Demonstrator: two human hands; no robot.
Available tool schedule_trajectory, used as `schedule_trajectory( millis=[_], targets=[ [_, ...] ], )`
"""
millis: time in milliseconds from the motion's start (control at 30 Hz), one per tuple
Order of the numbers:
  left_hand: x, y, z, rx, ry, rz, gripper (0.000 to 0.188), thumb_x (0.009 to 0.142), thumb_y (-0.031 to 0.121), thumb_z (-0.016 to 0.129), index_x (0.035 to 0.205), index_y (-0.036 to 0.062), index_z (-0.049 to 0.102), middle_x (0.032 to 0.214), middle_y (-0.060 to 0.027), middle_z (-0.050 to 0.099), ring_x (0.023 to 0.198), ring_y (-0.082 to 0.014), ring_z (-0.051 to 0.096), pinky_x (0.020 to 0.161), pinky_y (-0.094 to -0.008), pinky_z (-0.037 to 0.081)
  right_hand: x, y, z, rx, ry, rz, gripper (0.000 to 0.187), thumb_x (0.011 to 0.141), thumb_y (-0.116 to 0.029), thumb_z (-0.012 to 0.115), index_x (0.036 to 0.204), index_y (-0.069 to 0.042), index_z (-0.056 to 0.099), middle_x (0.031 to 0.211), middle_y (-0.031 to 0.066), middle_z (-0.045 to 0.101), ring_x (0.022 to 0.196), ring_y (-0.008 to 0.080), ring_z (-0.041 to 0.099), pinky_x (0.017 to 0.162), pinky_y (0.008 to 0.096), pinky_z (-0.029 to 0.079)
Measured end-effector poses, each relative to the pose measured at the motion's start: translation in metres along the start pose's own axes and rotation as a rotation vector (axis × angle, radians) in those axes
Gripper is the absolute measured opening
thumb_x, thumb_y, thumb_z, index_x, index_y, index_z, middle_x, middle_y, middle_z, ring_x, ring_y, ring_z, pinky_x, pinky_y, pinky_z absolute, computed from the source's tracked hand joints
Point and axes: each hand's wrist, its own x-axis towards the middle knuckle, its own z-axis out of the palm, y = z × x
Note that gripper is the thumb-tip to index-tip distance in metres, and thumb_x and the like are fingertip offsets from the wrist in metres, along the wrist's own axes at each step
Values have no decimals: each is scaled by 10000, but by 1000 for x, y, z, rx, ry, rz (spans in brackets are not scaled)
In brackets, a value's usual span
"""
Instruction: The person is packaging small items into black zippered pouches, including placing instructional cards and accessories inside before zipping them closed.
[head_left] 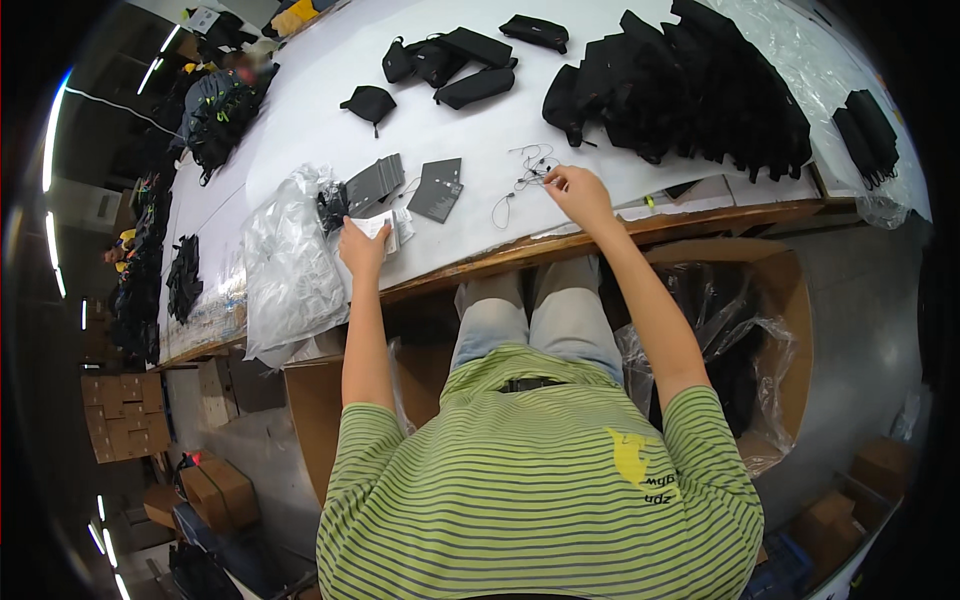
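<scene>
My left hand (362, 245) is closed round a small stack of white cards (385, 226) near the table's front edge. Just beyond it lie a fanned stack of dark grey cards (374, 183) and a small black bundle (331, 205). Two more dark grey printed tags (437, 190) lie to the right, overlapping. Over a loose tangle of thin black tag strings (530, 172), my right hand (580, 195) has thumb and forefinger pinched together at the strings' right end. One looped string (501, 212) lies nearer the edge.
Black zip pouches (450, 62) lie at the far middle, and a large heap of black pouches (690, 95) covers the far right. Clear plastic bags (295, 260) sit left of my left hand. Below the wooden table edge (700, 218), an open carton (785, 330) lined with plastic stands at right.
</scene>
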Motion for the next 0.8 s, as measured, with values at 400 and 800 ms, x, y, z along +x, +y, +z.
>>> schedule_trajectory(
  millis=[400,800],
  targets=[
    [-66,3,-78,-718,32,146,363,717,74,677,1069,31,602,933,-59,492,838,-184,463,769,-284,386,89,12,59,-367,-9,-65,81,734,-151,639,791,-112,681,836,98,624,814,277,614,697,378,502],
    [-152,-8,-79,-1396,-394,-297,360,796,0,669,1134,6,545,1038,-56,588,948,-112,558,835,-237,441,124,8,61,-403,-231,-122,90,754,-153,644,790,-73,663,892,102,646,795,250,629,690,351,507]
  ],
)
